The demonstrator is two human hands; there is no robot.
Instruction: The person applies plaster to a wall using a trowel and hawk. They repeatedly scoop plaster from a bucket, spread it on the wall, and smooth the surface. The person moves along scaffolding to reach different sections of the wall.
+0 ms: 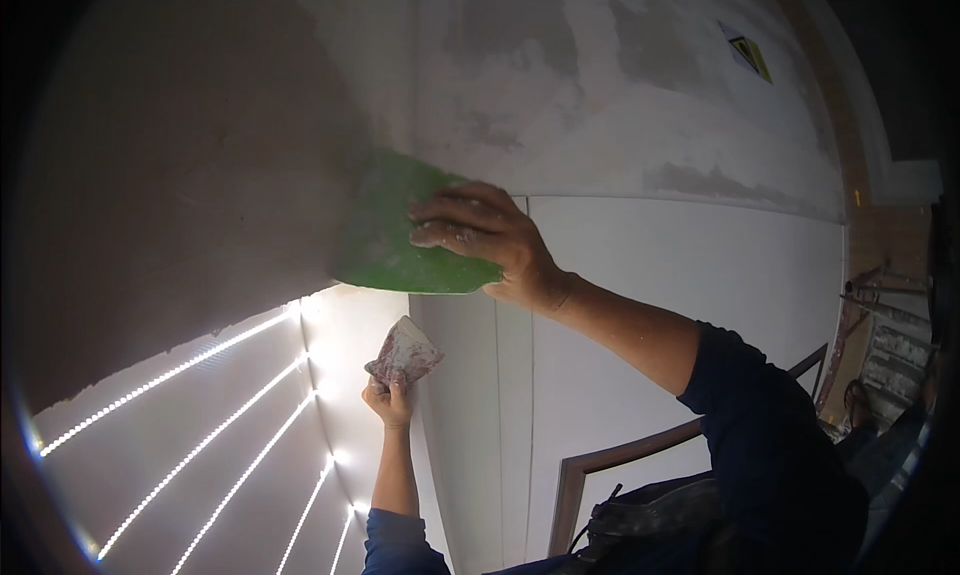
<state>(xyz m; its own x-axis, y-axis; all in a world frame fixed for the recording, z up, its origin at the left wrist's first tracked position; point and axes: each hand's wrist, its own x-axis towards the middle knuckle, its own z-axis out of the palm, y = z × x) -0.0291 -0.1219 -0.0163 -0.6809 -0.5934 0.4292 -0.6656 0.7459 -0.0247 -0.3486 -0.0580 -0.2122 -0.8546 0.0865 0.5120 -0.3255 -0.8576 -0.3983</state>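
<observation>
My right hand (495, 240) grips a broad, flexible green plastic spreader (400, 245), its fingers lying across the near face. The far edge of the spreader meets the brownish-grey surface (200, 195), close to the corner with the patchy wall. Lower down, my left hand (388, 399) holds up a small, flat scraper (406, 351), wide at its outer end and caked with whitish and reddish filler. The thumb presses against its face; its handle end is hidden in the hand.
Rows of bright LED strips (200, 435) run across the lower left. Filler patches mark the wall (620, 125), which bears a yellow-and-black sticker (748, 57). A brown wooden frame (570, 495) stands below. Paint-spattered rungs or slats (895, 350) and a foot (857, 403) show at right.
</observation>
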